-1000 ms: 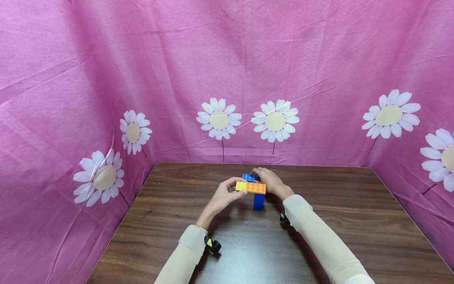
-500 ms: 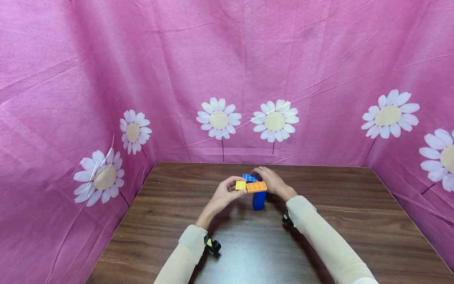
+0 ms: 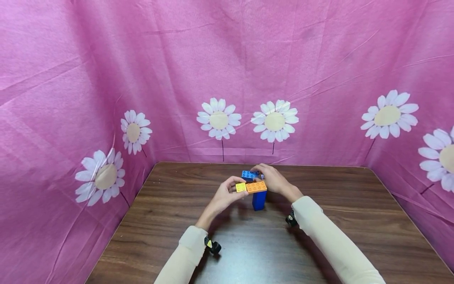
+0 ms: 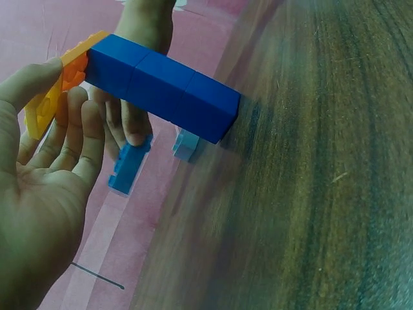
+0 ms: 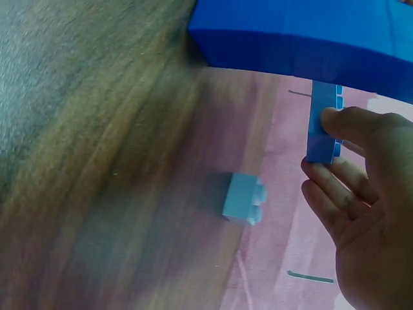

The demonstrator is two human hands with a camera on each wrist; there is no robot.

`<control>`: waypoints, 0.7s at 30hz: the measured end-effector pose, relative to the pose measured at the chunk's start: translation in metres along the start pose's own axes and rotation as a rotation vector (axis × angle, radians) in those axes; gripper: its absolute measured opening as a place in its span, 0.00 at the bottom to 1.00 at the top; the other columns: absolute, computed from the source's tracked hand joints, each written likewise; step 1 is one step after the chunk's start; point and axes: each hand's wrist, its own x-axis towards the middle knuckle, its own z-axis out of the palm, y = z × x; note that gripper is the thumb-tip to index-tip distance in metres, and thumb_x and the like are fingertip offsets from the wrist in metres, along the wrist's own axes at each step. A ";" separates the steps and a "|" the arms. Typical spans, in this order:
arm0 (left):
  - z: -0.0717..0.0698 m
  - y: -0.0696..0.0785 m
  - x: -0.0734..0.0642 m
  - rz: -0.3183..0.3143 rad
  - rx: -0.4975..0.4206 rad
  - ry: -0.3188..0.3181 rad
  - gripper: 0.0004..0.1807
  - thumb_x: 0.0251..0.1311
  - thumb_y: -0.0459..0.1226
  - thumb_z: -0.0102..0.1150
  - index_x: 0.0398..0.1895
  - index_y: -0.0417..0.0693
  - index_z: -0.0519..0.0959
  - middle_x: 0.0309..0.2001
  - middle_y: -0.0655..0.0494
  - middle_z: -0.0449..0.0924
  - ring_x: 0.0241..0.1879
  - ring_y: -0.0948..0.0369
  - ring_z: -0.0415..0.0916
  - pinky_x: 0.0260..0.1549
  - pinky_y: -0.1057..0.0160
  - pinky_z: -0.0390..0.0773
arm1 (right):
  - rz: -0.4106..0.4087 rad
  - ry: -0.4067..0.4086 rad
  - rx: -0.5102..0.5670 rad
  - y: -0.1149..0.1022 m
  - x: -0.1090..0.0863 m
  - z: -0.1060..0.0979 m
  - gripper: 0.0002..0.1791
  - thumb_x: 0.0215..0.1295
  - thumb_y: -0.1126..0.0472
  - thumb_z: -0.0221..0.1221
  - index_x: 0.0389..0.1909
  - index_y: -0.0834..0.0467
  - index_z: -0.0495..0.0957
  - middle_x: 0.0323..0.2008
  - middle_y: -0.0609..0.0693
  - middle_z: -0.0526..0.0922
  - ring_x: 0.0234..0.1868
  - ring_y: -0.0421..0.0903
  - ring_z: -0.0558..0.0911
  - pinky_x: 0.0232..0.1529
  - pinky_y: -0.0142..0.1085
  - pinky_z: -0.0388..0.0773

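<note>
Thumb and fingers of my left hand (image 3: 223,196) pinch a yellow toy building brick (image 3: 241,187). It sits against an orange brick (image 3: 257,187) that tops an upright column of dark blue bricks (image 3: 259,201); the left wrist view shows the column's blue side (image 4: 161,84) as several joined blocks. Behind the column, my right hand (image 3: 276,182) holds a blue studded brick (image 3: 248,174) between thumb and fingers. In the right wrist view this blue brick (image 5: 320,132) is raised above the table, apart from the column.
A small pale brick (image 5: 241,197) stands on the wooden table (image 3: 159,221) behind the column, close by the right hand. Pink cloth with printed daisies (image 3: 218,119) encloses the table's back and sides. Each wrist wears a small black camera (image 3: 214,247).
My right hand has moved slightly right, and the blue brick has shifted a little away behind the column. The orange brick and column have turned slightly. My left hand stays nearly still.
</note>
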 end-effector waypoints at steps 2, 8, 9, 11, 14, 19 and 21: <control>0.000 0.001 -0.001 -0.006 0.015 0.008 0.22 0.57 0.31 0.67 0.55 0.41 0.74 0.47 0.49 0.79 0.39 0.60 0.81 0.44 0.42 0.82 | 0.006 0.005 0.014 -0.003 -0.001 -0.003 0.18 0.65 0.57 0.63 0.55 0.52 0.78 0.51 0.49 0.80 0.48 0.49 0.81 0.52 0.50 0.79; 0.002 0.003 -0.002 -0.014 0.053 0.028 0.21 0.56 0.33 0.69 0.53 0.46 0.75 0.45 0.50 0.80 0.39 0.62 0.80 0.40 0.50 0.84 | 0.006 0.012 0.036 -0.011 -0.005 -0.013 0.18 0.65 0.57 0.63 0.55 0.52 0.78 0.49 0.48 0.80 0.46 0.49 0.80 0.50 0.48 0.80; 0.002 0.003 -0.002 -0.013 0.055 0.028 0.21 0.56 0.33 0.69 0.52 0.46 0.75 0.45 0.50 0.80 0.39 0.62 0.80 0.39 0.53 0.84 | 0.004 0.016 0.037 -0.012 -0.006 -0.015 0.18 0.65 0.57 0.64 0.55 0.52 0.78 0.49 0.48 0.80 0.46 0.50 0.80 0.50 0.48 0.80; 0.003 0.004 -0.002 -0.005 0.055 0.028 0.21 0.56 0.33 0.69 0.52 0.45 0.75 0.44 0.50 0.80 0.38 0.62 0.80 0.37 0.58 0.84 | -0.006 0.029 0.034 -0.014 -0.007 -0.017 0.18 0.65 0.57 0.64 0.55 0.52 0.79 0.49 0.48 0.80 0.46 0.50 0.81 0.50 0.47 0.80; 0.003 0.005 -0.002 0.007 0.047 0.024 0.20 0.56 0.31 0.68 0.52 0.43 0.75 0.44 0.50 0.80 0.38 0.63 0.80 0.37 0.59 0.84 | -0.021 0.039 0.029 -0.016 -0.008 -0.020 0.17 0.65 0.57 0.64 0.54 0.51 0.79 0.49 0.47 0.80 0.47 0.51 0.81 0.49 0.47 0.80; 0.003 0.006 -0.002 0.007 0.037 0.016 0.20 0.58 0.29 0.65 0.54 0.38 0.74 0.43 0.47 0.79 0.37 0.64 0.80 0.38 0.59 0.84 | -0.028 0.043 0.031 -0.019 -0.010 -0.026 0.18 0.64 0.56 0.64 0.55 0.50 0.79 0.49 0.47 0.80 0.47 0.50 0.81 0.49 0.46 0.80; 0.002 0.005 -0.002 0.006 0.035 0.014 0.21 0.59 0.29 0.64 0.55 0.38 0.74 0.43 0.47 0.79 0.38 0.64 0.80 0.38 0.60 0.84 | -0.039 0.052 0.024 -0.020 -0.011 -0.028 0.18 0.64 0.55 0.65 0.54 0.50 0.79 0.49 0.47 0.81 0.47 0.49 0.81 0.48 0.45 0.80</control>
